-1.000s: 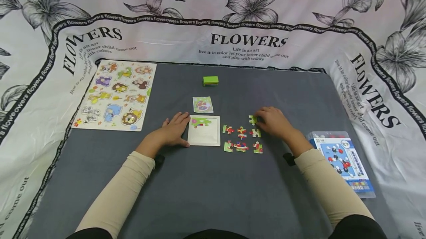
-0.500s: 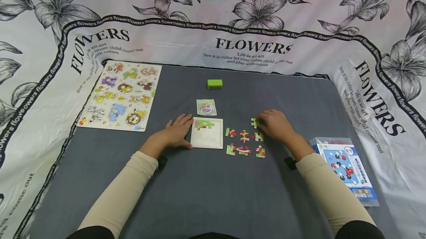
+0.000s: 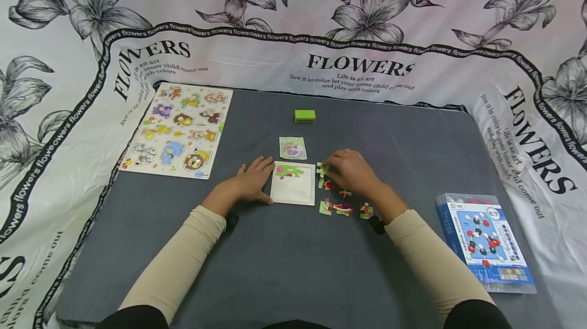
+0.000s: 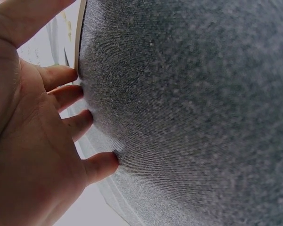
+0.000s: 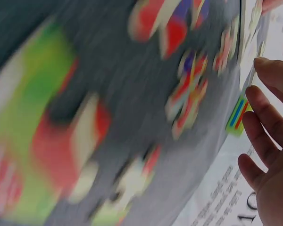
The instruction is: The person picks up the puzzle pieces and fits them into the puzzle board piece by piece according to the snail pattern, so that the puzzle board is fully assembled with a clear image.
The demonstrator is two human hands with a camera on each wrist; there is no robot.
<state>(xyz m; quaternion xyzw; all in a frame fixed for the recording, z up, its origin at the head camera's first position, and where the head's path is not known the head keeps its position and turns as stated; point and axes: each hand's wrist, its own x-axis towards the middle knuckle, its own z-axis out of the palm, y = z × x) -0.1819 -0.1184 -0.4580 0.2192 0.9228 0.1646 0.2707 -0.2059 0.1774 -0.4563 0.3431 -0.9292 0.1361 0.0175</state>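
Observation:
A square white tray (image 3: 293, 192) has green puzzle pieces (image 3: 288, 171) along its top edge. My left hand (image 3: 247, 182) rests with spread fingers against the tray's left side; in the left wrist view the fingertips of that hand (image 4: 42, 127) touch the cloth and the tray's edge. Right of the tray, my right hand (image 3: 355, 172) pinches a green puzzle piece (image 3: 322, 169) between thumb and fingers. Several loose red and green pieces lie below that hand, among them one at the lower right (image 3: 366, 211). The right wrist view shows the right hand (image 5: 273, 136) beyond blurred pieces.
A small picture card (image 3: 293, 148) lies above the tray, and a green block stack (image 3: 304, 116) stands farther back. At the left lies an animal board (image 3: 179, 133). A clear case with a blue and white label (image 3: 486, 242) lies at the right on the grey cloth (image 3: 293, 263).
My right hand has moved left toward the tray with the green piece. The left hand has stayed beside the tray. The whole head view has shifted slightly.

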